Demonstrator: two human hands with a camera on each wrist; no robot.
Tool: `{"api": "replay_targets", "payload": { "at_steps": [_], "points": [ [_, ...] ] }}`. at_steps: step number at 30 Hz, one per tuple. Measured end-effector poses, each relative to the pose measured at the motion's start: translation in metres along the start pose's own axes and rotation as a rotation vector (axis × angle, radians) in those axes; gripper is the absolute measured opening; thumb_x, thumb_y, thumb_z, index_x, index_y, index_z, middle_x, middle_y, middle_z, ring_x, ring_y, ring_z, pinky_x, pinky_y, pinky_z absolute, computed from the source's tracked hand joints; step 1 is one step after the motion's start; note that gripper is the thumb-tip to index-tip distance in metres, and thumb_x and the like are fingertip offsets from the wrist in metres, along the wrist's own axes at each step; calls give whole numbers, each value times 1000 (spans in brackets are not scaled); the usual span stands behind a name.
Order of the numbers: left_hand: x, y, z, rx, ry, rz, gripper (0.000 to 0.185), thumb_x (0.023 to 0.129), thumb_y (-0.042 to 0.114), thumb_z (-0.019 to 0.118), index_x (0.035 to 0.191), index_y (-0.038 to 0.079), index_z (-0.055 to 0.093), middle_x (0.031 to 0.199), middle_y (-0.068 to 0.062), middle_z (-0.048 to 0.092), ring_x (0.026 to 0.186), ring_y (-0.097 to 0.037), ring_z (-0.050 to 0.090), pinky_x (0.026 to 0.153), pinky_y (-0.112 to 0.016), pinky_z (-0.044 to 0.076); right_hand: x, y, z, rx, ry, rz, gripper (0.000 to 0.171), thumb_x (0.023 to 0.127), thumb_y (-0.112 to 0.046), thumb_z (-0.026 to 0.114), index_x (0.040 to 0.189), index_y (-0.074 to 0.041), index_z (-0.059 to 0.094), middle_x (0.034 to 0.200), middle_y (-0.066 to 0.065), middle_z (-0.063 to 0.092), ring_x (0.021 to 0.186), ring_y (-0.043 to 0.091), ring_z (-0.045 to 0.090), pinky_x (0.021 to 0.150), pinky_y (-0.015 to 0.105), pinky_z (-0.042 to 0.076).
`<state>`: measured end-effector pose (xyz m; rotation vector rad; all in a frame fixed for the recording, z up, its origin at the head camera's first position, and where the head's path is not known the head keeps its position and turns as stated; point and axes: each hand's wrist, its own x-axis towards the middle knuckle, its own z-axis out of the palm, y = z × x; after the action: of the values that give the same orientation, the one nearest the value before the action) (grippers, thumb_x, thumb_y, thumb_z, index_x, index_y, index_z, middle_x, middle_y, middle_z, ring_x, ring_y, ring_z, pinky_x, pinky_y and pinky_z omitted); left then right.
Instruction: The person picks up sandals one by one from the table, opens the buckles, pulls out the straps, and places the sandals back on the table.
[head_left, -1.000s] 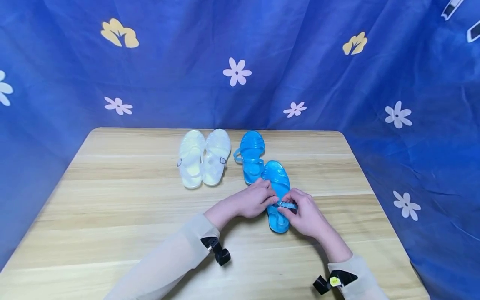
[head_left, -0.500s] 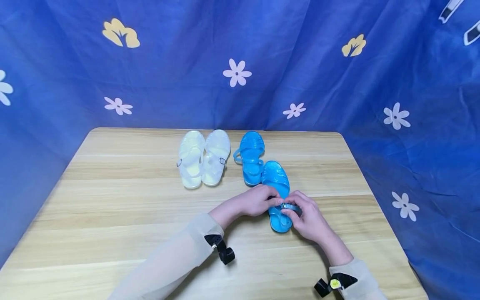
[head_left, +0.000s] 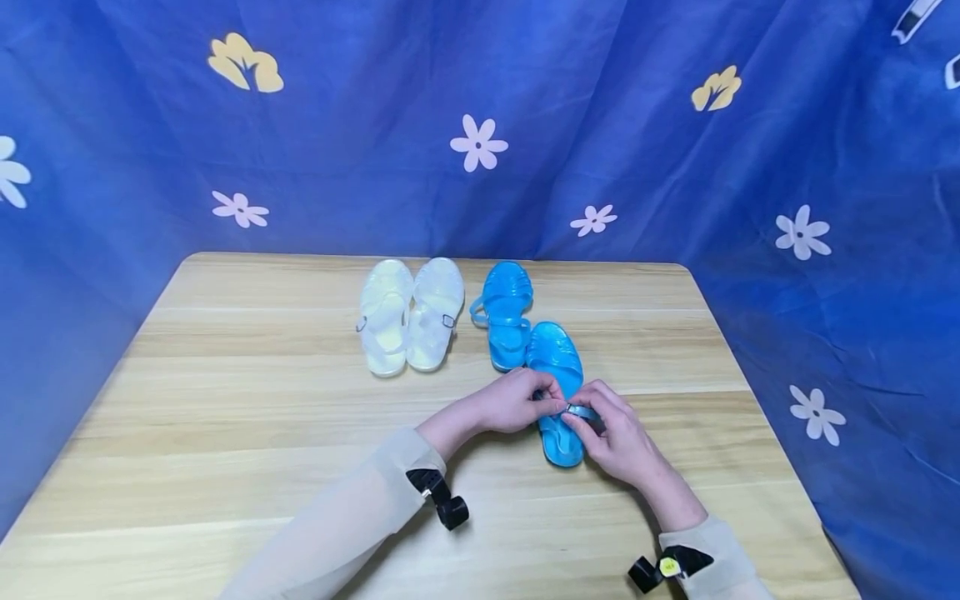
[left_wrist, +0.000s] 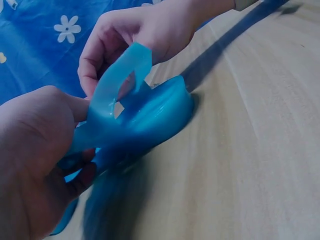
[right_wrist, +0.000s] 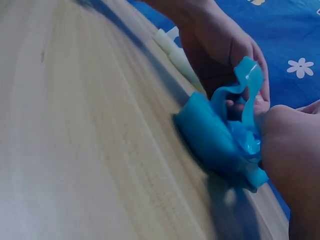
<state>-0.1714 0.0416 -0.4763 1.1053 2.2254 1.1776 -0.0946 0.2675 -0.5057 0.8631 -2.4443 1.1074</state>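
A blue jelly sandal (head_left: 556,360) lies on the wooden table (head_left: 225,400), heel toward me. Both hands work at its ankle strap (head_left: 578,410). My left hand (head_left: 534,399) pinches the strap from the left, and my right hand (head_left: 600,429) pinches its buckle end from the right. In the left wrist view the strap (left_wrist: 121,75) stands up in a loop over the sandal's heel (left_wrist: 160,112), between the left hand (left_wrist: 35,150) and the right hand (left_wrist: 145,30). The right wrist view shows the same strap (right_wrist: 248,82) raised above the heel (right_wrist: 207,132).
The second blue sandal (head_left: 507,317) lies just behind, touching the first. A pair of clear white sandals (head_left: 409,315) sits to its left. A blue flowered cloth (head_left: 480,125) hangs behind and beside the table. Bare wood stretches left and in front.
Both hands stay on the strap. The left fingers have shifted slightly right toward the buckle, and the right hand has closed in a little. The sandal has hardly moved.
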Motion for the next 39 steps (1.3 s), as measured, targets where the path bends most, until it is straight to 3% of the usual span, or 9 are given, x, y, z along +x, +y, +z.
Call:
{"api": "replay_targets", "payload": {
  "at_steps": [8, 14, 19, 26, 33, 36, 39],
  "points": [
    [0, 2, 8, 10, 52, 43, 10, 107, 22, 66, 101, 16, 70, 81, 9, 64, 76, -7, 58, 70, -24, 50, -5, 4, 2, 3, 83, -14, 22, 89, 2, 79, 106, -8, 69, 104, 0, 68, 92, 21, 68, 88, 17, 52],
    [-1, -2, 10, -28, 66, 47, 10, 108, 20, 64, 100, 16, 69, 82, 7, 65, 76, -8, 59, 70, -25, 51, -6, 8, 4, 10, 124, -45, 18, 86, 1, 76, 100, -6, 68, 100, 2, 69, 82, 20, 65, 75, 16, 52],
    [-1, -8, 10, -80, 41, 29, 13, 109, 18, 61, 99, 14, 69, 84, 7, 66, 78, -10, 59, 71, -27, 51, -7, 11, 4, 33, 106, -80, 20, 86, 1, 76, 104, -5, 68, 103, 2, 69, 79, 21, 64, 68, 19, 51],
    [-3, -10, 4, -163, 14, -41, 17, 111, 13, 54, 99, 10, 67, 92, 6, 71, 95, -11, 64, 86, -29, 51, -5, 16, 5, 50, 98, -135, 18, 89, -1, 75, 105, -2, 67, 103, 4, 68, 77, 22, 61, 66, 21, 50],
    [-2, -7, 3, -109, 10, -42, 18, 112, 23, 54, 104, 14, 68, 91, 7, 68, 95, -11, 61, 86, -29, 50, -4, 16, 6, 67, 92, -122, 23, 87, 3, 76, 107, -3, 68, 104, 5, 69, 78, 26, 62, 68, 21, 50],
    [0, -3, 3, -53, -12, -7, 24, 112, 33, 55, 104, 17, 71, 84, 8, 63, 87, -10, 59, 79, -27, 49, -5, 15, 6, 61, 91, -122, 24, 87, 3, 77, 109, -4, 69, 106, 4, 69, 79, 24, 62, 69, 19, 50],
    [3, -2, 4, -13, -36, 23, 29, 112, 36, 56, 94, 18, 71, 74, 9, 58, 76, -10, 56, 70, -25, 45, -5, 15, 7, 48, 83, -113, 23, 88, 1, 76, 109, -6, 69, 107, 2, 69, 81, 21, 62, 69, 18, 49]
  ]
}}
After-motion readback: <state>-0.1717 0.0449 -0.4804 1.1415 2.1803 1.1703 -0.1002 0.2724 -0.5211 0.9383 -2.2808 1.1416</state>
